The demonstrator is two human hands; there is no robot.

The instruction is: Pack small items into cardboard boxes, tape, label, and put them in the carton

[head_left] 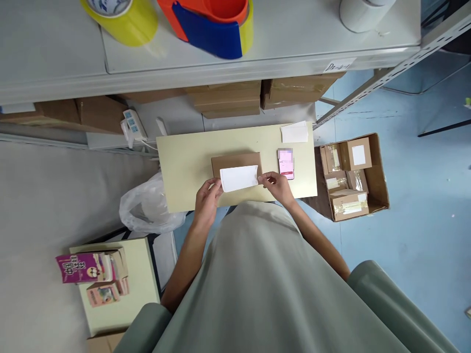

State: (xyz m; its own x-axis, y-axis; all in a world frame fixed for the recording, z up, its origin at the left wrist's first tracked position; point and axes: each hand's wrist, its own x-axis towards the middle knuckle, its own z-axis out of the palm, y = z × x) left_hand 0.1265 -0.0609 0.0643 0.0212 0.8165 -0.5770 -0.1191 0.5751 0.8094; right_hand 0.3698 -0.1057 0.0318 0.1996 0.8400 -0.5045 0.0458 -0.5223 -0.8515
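Note:
A white paper label [240, 178] is stretched between my two hands, over the near part of a brown cardboard box [235, 160]. My left hand [208, 197] pinches the label's left end. At its right end, my right hand [276, 185] pinches the corner between thumb and finger. The box lies on a narrow pale-yellow table [184, 162]. Just right of my right hand, a phone [286, 163] with a pink lit screen lies on the table. Behind the phone is a small stack of white labels [295, 132].
An open carton [379, 176] with several taped boxes stands on the floor to the right. Above the table runs a grey shelf [287, 54] bearing a yellow tape roll [136, 24] and a tape dispenser [213, 29]. Books [83, 267] lie on a side table, lower left.

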